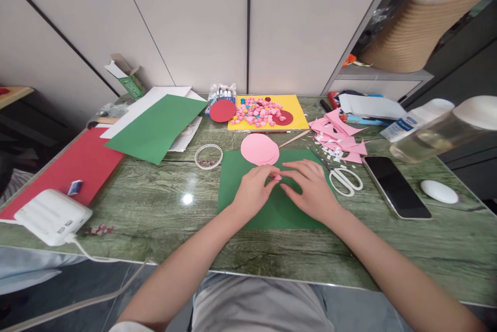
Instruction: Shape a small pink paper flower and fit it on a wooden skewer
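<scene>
The green, wood-grained surface (pixel 166 197) stands before pale panels (pixel 186 16), with a shelf (pixel 388 74) at the room's right. From the left I count one white charger (pixel 50 213), one red sheet (pixel 85 158), one green sheet (pixel 159 127) and one tape roll (pixel 208 167). At least two pink circles (pixel 258 148) overlap the second green sheet (pixel 279 213). Above it, my left hand (pixel 254 189) pinches one small pink piece (pixel 277 177); my right hand (pixel 312 189) is open beside it. Then come one pair of scissors (pixel 332 170) and one phone (pixel 396 187).
</scene>
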A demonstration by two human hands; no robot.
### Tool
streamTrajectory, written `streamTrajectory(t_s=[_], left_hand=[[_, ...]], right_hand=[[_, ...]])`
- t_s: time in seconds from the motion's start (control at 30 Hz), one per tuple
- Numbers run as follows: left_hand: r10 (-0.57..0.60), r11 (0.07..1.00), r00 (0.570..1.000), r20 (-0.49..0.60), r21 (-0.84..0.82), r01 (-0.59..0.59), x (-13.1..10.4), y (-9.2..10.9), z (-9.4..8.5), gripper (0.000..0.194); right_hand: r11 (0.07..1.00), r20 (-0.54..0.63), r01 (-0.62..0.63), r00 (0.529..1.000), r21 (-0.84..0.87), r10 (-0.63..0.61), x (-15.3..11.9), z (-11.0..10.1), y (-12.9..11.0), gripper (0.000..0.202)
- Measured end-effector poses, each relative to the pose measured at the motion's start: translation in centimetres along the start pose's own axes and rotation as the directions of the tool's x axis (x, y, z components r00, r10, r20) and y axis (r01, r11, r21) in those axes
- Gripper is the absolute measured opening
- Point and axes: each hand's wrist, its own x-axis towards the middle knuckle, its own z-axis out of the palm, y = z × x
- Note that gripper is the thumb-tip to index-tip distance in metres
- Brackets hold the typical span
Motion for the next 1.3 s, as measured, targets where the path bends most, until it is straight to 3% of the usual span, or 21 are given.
streamTrajectory(t_s=[0.2, 0.6, 1.0, 1.3], left_hand=[[0.017, 1.0, 1.0, 0.017, 0.022, -0.017, -0.2, 0.05, 0.19, 0.011], [0.001, 1.0, 1.0, 0.025, -0.015, 0.0, -0.21, 0.2, 0.19, 0.011], [-0.095, 0.969, 0.994, 0.046, -0.226, 0.103, 0.24, 0.83, -0.56, 0.01], [-0.046, 0.995, 0.995, 0.094, -0.082, 0.054, -0.2, 0.4, -0.09, 0.015]], right_hand=[[0.999, -0.004, -0.001, 1.0, 0.04, 0.001, -0.07, 0.06, 0.16, 0.016], [0.997, -0.028, 0.059, 0.998, -0.053, -0.061, 0.09, -0.42, 0.06, 0.008], [0.999, -0.052, 0.022, 0.998, 0.037, -0.02, 0.08, -0.5, 0.02, 0.009], [0.998, -0.023, 0.053, 0.998, -0.027, -0.053, 0.05, -0.52, -0.07, 0.006]])
